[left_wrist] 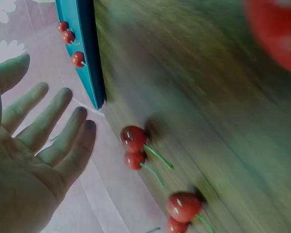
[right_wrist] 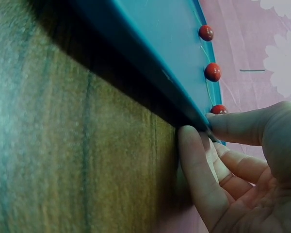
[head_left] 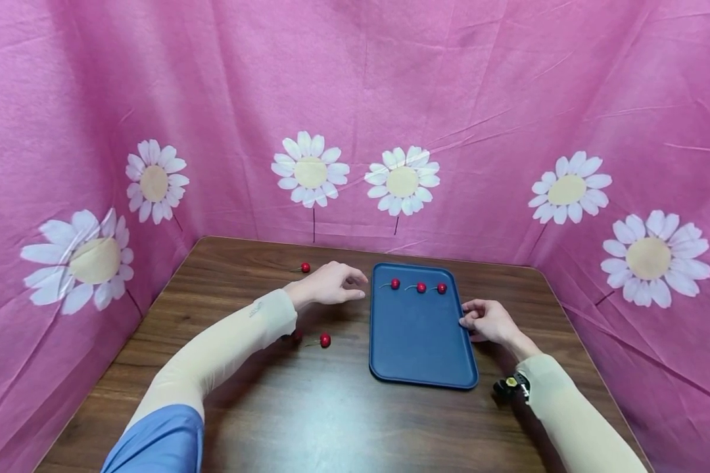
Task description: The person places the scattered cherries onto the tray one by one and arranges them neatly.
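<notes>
A dark blue rectangular tray [head_left: 420, 348] lies on the table, with three red cherries in a row across its far part: a left one [head_left: 395, 284], a middle one [head_left: 421, 288] and a right one [head_left: 442, 288]. My right hand [head_left: 492, 322] pinches the tray's right rim, thumb over it and fingers beneath, as the right wrist view shows. Left of the tray, my left hand [head_left: 334, 284] hovers over the table, its fingers spread and holding nothing. Loose cherries surround that arm: one behind it [head_left: 305, 267], another in front [head_left: 325, 340]. The sleeve partly hides one more.
The brown wooden table [head_left: 307, 420] carries everything. Pink cloth [head_left: 355, 79] printed with white daisies stands along its back and both sides. A black device [head_left: 511, 386] is strapped at my right wrist. Several green-stemmed cherries [left_wrist: 184, 206] appear in the left wrist view.
</notes>
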{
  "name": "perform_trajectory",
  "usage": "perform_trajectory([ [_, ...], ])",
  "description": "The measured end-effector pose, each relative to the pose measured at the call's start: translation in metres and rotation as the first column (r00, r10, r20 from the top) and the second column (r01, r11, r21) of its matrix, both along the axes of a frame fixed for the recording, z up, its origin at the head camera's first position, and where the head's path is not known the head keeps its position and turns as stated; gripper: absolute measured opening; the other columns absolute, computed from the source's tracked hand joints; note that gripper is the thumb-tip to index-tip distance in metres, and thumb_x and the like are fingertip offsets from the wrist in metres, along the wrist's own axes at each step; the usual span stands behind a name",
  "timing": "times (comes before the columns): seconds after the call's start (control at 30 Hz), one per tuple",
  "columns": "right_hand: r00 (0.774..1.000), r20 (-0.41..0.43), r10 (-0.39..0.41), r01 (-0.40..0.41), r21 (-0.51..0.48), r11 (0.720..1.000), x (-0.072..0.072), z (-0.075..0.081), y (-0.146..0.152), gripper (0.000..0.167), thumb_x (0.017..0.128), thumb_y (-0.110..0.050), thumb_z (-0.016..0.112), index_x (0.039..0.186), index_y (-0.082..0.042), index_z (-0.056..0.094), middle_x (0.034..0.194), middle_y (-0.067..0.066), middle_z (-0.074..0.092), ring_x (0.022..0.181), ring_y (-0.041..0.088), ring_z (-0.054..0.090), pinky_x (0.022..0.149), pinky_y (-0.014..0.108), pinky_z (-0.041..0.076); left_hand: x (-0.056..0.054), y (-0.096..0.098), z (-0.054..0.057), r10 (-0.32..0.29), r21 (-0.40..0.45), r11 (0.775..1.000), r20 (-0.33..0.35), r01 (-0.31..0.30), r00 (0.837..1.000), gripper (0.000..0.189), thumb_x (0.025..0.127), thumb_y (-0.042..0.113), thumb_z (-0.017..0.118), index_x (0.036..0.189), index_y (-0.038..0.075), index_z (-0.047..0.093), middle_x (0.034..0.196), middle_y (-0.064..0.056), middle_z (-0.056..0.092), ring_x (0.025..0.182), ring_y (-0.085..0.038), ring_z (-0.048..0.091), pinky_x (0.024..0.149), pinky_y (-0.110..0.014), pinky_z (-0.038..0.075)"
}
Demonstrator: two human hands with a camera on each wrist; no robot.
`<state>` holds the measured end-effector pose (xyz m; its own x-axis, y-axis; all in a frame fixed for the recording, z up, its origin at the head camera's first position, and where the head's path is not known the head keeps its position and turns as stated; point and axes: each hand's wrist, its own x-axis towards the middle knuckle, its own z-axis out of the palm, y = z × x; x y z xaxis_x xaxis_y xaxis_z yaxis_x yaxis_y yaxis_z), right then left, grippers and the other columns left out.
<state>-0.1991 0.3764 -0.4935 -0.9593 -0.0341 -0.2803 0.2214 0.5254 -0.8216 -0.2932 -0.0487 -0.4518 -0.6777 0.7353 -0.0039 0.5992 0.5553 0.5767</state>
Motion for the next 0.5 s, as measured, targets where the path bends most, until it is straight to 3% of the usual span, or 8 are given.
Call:
perform_trajectory([
  [0.17, 1.0, -0.011, 0.013, -0.013, 0.005, 1.0, -0.001, 0.003, 0.001, 0.046, 0.104, 0.003, 0.071, 0.143, 0.02, 0.055, 0.087, 0.0, 0.066, 0.084, 0.012, 0.07, 0.074, 0.041, 0.071, 0.009, -0.02, 0.003, -0.015, -0.015, 1.0, -0.006, 0.014, 1.0, 0.049, 0.11, 0.037, 0.072, 0.149, 0.008, 0.072, 0.144, -0.011, 0.079, 0.132, -0.03, 0.075, 0.116, -0.051, 0.058],
  [0.5, 1.0, -0.008, 0.022, -0.022, -0.001, 1.0, -0.001, -0.002, 0.003, 0.047, 0.104, 0.002, 0.071, 0.144, 0.02, 0.054, 0.088, 0.0, 0.068, 0.083, 0.009, 0.07, 0.074, 0.039, 0.071, 0.026, -0.06, -0.004, 0.023, -0.018, 1.0, -0.002, -0.023, 1.0, 0.05, 0.11, 0.039, 0.071, 0.148, 0.007, 0.072, 0.145, -0.01, 0.078, 0.13, -0.027, 0.077, 0.114, -0.052, 0.06],
])
